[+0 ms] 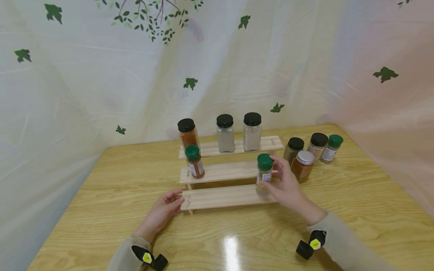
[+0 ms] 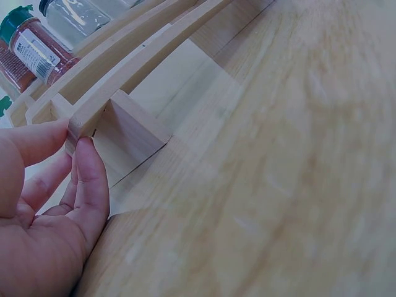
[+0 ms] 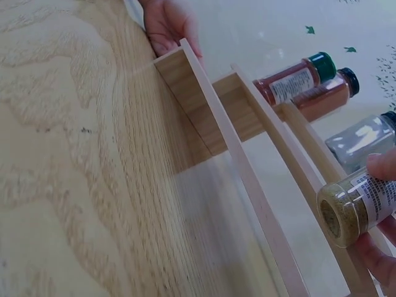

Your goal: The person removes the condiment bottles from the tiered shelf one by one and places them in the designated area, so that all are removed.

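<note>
A three-tier wooden spice rack [image 1: 217, 197] stands on the table. My left hand [image 1: 162, 210] pinches the left end of its lowest board, thumb on top and fingers below in the left wrist view. My right hand [image 1: 288, 184] grips a green-capped spice jar [image 1: 264, 167] near the right end of the rack. In the right wrist view this jar [image 3: 346, 213] shows a greenish-brown filling and a white label, its base over the boards. On the middle tier stands a green-capped jar of red spice [image 1: 195, 165]. The top tier bears three black-lidded jars, one orange-brown [image 1: 188, 137], two pale [image 1: 225, 137].
Right of the rack several jars stand together on the table [image 1: 112, 180]: a silver-lidded one [image 1: 303, 169], two with black lids [image 1: 318, 145] and a green-capped one [image 1: 330, 150]. Behind the table hangs a pale curtain [image 1: 135, 94] with a leaf print.
</note>
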`<state>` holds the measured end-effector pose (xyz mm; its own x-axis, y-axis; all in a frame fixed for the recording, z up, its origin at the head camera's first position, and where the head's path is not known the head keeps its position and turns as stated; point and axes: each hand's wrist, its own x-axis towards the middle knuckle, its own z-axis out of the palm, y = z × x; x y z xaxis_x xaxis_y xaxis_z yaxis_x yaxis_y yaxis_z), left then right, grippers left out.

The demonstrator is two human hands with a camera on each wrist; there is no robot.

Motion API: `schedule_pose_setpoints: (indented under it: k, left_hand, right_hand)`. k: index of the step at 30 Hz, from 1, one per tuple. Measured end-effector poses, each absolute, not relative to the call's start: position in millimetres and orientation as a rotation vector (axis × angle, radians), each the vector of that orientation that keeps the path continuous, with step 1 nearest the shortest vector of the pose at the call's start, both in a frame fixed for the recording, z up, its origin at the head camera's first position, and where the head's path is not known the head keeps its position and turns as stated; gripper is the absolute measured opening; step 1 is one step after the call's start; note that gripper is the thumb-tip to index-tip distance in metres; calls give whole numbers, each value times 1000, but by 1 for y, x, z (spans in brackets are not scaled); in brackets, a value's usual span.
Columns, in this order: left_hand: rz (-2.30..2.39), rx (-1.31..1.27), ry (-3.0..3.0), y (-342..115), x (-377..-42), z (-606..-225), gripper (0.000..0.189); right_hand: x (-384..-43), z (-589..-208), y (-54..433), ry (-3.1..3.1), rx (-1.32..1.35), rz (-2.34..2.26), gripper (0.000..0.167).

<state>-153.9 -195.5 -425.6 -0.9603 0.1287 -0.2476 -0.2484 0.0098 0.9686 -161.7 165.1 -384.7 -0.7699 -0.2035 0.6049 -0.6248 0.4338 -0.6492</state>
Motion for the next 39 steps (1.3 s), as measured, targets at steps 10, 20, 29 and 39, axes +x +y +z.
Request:
schedule_pose_setpoints:
  k: [10, 20, 29, 39]
  left_hand:
    - [2032, -106, 2018, -197, -155, -426, 41]
    - [2041, -89, 1993, -198, -155, -426, 43]
    - [2043, -92, 1994, -199, -155, -427, 42]
    - [2045, -105, 2002, -196, -155, -427, 39]
  right_hand:
    - [-160, -384, 184, -2202, 685, 1378, 80]
    - [-157, -380, 206, -2238, 604, 1349, 82]
    - [-157, -377, 223, -2269, 532, 1247, 85]
    - [-158, -374, 242, -2210, 543, 1237, 89]
